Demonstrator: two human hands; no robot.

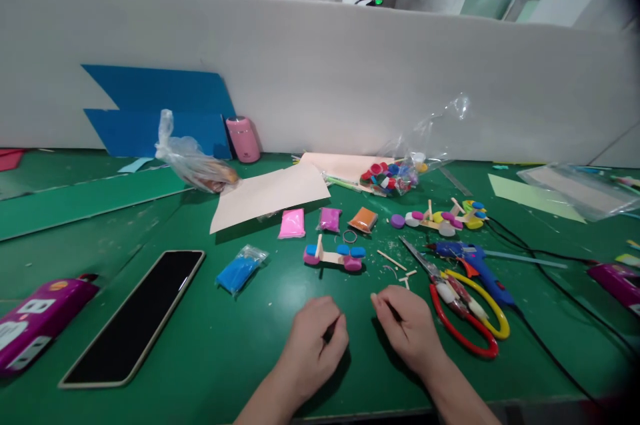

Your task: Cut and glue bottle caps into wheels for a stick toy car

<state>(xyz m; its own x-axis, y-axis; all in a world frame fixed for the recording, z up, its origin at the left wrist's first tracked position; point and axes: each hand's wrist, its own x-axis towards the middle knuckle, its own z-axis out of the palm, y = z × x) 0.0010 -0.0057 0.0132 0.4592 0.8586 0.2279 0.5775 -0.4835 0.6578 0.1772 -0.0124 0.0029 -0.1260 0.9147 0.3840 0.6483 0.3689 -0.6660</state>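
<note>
My left hand (317,341) rests on the green table in a loose fist, with nothing showing in its curled fingers. My right hand (407,325) lies beside it, also closed and without a visible object. Just beyond them stands a little craft-stick car (333,256) with pink and blue bottle caps for wheels and an upright stick; neither hand touches it. Cut stick pieces (393,259) are scattered in front of my right hand. Close to that hand on the right lie scissors (465,318) with red and yellow handles, pliers (453,295) and a blue glue gun (475,265).
Small clay packets, blue (241,270), pink (291,223), purple (329,219) and orange (363,219), lie ahead. A phone (137,318) is at left. More cap-and-stick pieces (445,218) sit behind the glue gun. Black cables (545,261) cross the right side. A pink flask (243,139) stands behind.
</note>
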